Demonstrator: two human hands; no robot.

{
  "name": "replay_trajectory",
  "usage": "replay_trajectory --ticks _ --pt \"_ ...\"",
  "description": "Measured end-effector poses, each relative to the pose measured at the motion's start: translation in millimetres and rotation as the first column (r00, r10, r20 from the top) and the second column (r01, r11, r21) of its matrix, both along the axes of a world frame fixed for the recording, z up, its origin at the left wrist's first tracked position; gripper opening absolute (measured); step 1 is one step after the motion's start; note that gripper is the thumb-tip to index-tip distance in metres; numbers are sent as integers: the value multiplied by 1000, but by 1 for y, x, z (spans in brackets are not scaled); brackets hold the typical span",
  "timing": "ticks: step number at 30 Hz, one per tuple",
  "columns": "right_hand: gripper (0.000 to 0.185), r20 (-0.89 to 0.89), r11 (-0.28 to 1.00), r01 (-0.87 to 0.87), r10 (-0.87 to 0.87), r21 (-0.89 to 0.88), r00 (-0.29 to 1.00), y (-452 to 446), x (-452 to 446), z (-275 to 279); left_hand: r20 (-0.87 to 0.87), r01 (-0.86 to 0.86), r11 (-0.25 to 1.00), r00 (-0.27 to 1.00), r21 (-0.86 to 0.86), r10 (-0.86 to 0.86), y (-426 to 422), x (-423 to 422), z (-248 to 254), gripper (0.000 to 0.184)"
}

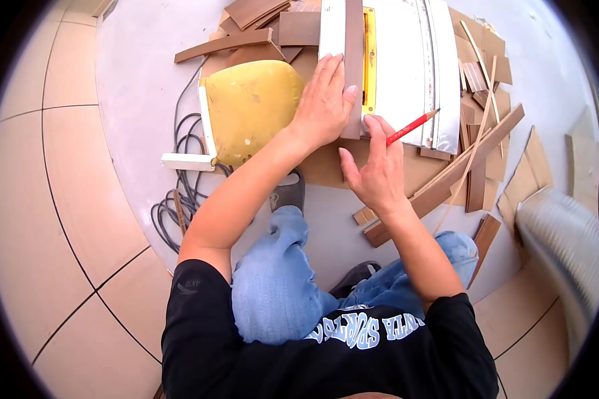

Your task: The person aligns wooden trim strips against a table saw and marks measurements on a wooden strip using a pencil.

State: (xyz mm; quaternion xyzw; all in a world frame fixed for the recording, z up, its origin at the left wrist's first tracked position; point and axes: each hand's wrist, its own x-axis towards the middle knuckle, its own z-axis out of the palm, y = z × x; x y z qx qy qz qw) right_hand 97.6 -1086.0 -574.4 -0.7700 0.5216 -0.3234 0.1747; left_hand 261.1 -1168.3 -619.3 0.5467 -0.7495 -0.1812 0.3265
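A saw table with a white and silver top stands in front of me, with a long yellow insert plate set into it. Beside the plate, a narrow brown board lies lengthwise along a pale metal bar. My left hand lies flat over the bar and the board's near part, fingers stretched out and thumb apart. A red pencil is held between the fingers of my right hand, its point up and to the right. That hand is near the board's near end; contact is unclear.
A yellow rounded housing with a white frame adjoins the left side. Black cable coils on the floor there. Brown board offcuts and long strips lie around the saw on cardboard. A silvery roll is at right.
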Motion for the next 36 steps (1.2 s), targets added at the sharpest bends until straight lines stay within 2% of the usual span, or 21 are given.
replay_trajectory --ticks 2,4,7,11,13,16,19,26,28,31,36 --pt "64 -45 999 -6 5 -33 999 -3 9 4 -2 -7 1000 1000 -6 7 0 -1 0 57" --pt "57 -200 1000 12 -8 17 980 -11 12 8 -13 -30 999 999 17 30 1 -2 2 57" --pt "52 -248 1000 -21 25 16 968 -20 12 2 -9 -28 1000 1000 1 28 0 -2 4 56" --pt "49 -230 999 -22 13 -36 973 -22 14 -6 11 -9 1000 1000 -27 9 -9 3 7 56" --pt "47 -203 997 5 -21 -79 979 -22 16 -10 109 9 996 994 -86 0 -31 8 5 55" --pt "45 -198 993 25 -47 -112 979 -21 17 -12 118 1 991 993 -131 15 -71 10 -2 55" --pt "43 -174 992 24 -45 -121 984 -23 18 -14 80 -5 990 997 -139 16 -76 7 -7 55" --pt "43 -168 991 16 -38 -131 985 -18 15 -16 68 27 988 998 -155 -17 -75 8 -9 55" --pt "47 -165 999 8 -17 -51 986 -14 15 -12 68 35 988 997 -151 -25 -73 8 -7 54" --pt "47 -164 1000 5 -9 -26 986 -10 14 -12 65 34 990 998 -138 -26 -68 8 -4 54" --pt "47 -130 999 2 -8 -45 991 -3 14 -15 54 44 991 998 -125 -37 -61 7 -3 54"
